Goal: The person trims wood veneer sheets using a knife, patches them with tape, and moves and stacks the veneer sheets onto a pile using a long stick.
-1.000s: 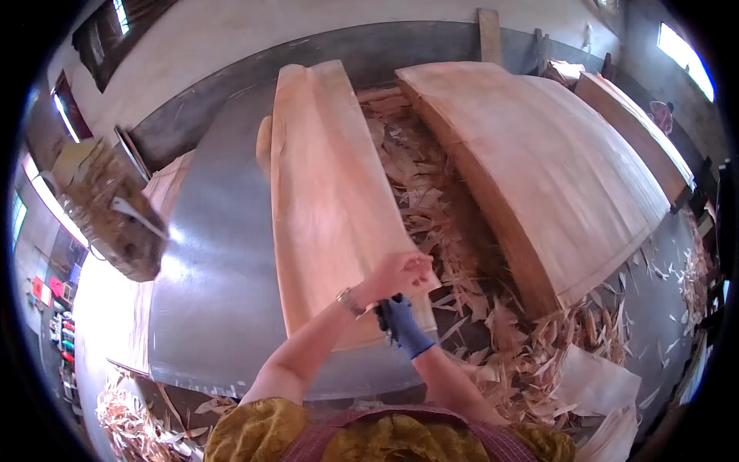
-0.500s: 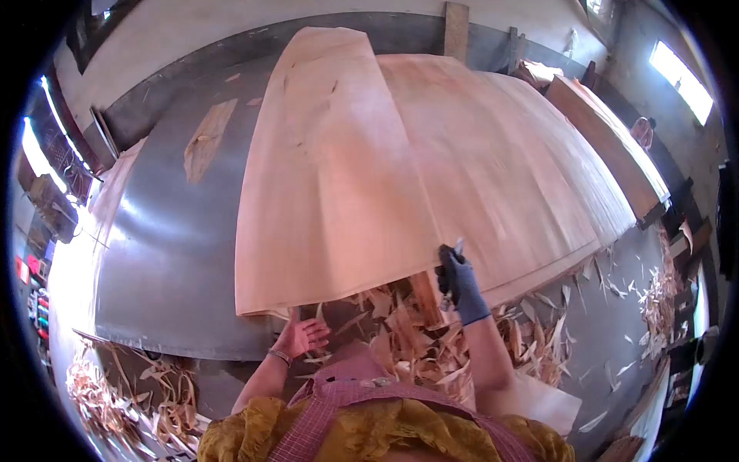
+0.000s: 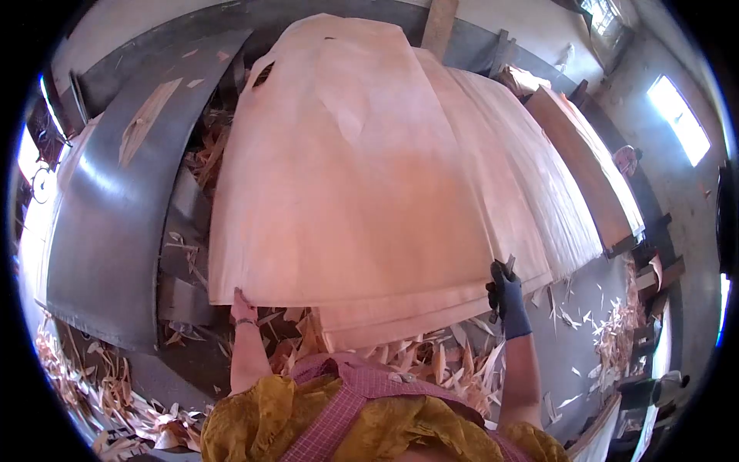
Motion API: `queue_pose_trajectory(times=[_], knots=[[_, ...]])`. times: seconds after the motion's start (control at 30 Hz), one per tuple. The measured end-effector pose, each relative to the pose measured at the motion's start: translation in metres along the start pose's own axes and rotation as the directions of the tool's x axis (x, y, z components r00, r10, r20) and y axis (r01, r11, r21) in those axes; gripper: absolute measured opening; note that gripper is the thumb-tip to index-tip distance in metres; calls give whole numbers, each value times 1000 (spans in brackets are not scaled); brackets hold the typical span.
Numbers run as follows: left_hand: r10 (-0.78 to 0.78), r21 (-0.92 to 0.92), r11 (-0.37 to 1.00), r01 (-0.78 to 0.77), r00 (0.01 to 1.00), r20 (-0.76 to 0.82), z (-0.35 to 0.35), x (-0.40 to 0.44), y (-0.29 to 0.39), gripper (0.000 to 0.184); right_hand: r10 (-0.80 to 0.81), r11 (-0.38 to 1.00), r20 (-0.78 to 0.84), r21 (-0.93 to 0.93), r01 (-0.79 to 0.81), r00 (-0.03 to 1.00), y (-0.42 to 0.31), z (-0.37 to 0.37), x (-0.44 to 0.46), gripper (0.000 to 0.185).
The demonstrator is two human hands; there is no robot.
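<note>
A large, thin wood veneer sheet [image 3: 346,208] spreads out before me, pale pinkish-tan, with a dark hole near its far left edge. My bare left hand [image 3: 244,308] pinches its near left corner, thumb on top and the other fingers hidden below. At the near right corner is my right hand [image 3: 506,299], in a grey and black glove, closed on the sheet's edge. A small blade-like tool [image 3: 509,264] sticks up from that glove; its exact kind is unclear. Beneath the sheet, more stacked veneer [image 3: 400,323] shows along the near edge and to the right.
On the left lies a smooth dark board [image 3: 115,231] with a strip of veneer [image 3: 150,115] on it. Veneer scraps [image 3: 454,362] litter the floor around my legs. A tall stack [image 3: 577,169] stands at the far right, with another person [image 3: 627,158] partly visible behind it.
The veneer sheet has shifted right over the stack and lies flatter. My left hand, open before, has closed on its near left corner. My right hand has moved right and slightly nearer.
</note>
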State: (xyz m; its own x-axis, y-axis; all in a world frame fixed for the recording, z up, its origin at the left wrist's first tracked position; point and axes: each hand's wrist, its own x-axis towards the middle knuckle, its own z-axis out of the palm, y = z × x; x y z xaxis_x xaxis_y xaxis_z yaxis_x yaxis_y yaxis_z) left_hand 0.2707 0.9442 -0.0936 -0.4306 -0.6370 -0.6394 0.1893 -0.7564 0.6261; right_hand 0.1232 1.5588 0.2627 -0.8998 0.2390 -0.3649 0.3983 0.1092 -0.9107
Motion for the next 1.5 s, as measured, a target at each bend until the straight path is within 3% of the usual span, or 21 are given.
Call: queue_pose_trajectory(times=[0.1,0.2,0.23,0.33,0.47,0.67,0.8,0.93,1.07,1.13,1.2,1.3,1.4,1.5], knots=[[-9,-36,999,6,995,-99,67,-88,-32,27,-14,999,-34,-52,12,999,-3,-71,45,50],[27,-66,998,-22,997,72,90,-127,-74,26,-24,995,-61,-95,18,998,1,-130,76,53],[18,-51,999,-18,1000,9,99,-141,-90,26,-39,994,-71,-104,32,997,4,-150,87,52],[95,-59,994,-89,989,112,128,-195,-135,25,-92,989,-33,-119,87,995,18,-216,132,52],[152,34,988,-151,988,-18,175,-277,-190,21,-128,986,-25,-110,125,991,21,-295,185,44],[96,106,990,-94,995,-13,218,-307,-256,21,-128,985,37,-111,131,991,16,-370,273,46],[78,269,958,-96,994,77,252,-289,-278,23,-118,989,63,-87,123,991,19,-372,335,50],[107,223,969,-104,994,-3,280,-249,-307,25,-139,987,65,-76,144,988,37,-362,388,48],[135,177,976,-129,991,-25,234,-262,-342,25,-104,986,19,-132,106,994,95,-390,383,44],[108,92,991,-97,987,-123,197,-287,-359,27,-223,962,-10,-164,218,975,152,-413,376,37],[69,89,995,-51,977,-203,158,-311,-376,25,-166,973,0,-160,164,986,177,-434,352,34],[-14,-93,996,-14,956,-292,145,-360,-392,24,-78,979,12,-189,79,997,182,-451,328,33],[-9,-58,998,-13,927,-376,109,-366,-416,26,-213,943,18,-257,211,977,229,-479,339,31],[-1,-140,989,-49,942,-334,106,-379,-429,26,-40,987,-53,-156,32,998,254,-500,338,31]])
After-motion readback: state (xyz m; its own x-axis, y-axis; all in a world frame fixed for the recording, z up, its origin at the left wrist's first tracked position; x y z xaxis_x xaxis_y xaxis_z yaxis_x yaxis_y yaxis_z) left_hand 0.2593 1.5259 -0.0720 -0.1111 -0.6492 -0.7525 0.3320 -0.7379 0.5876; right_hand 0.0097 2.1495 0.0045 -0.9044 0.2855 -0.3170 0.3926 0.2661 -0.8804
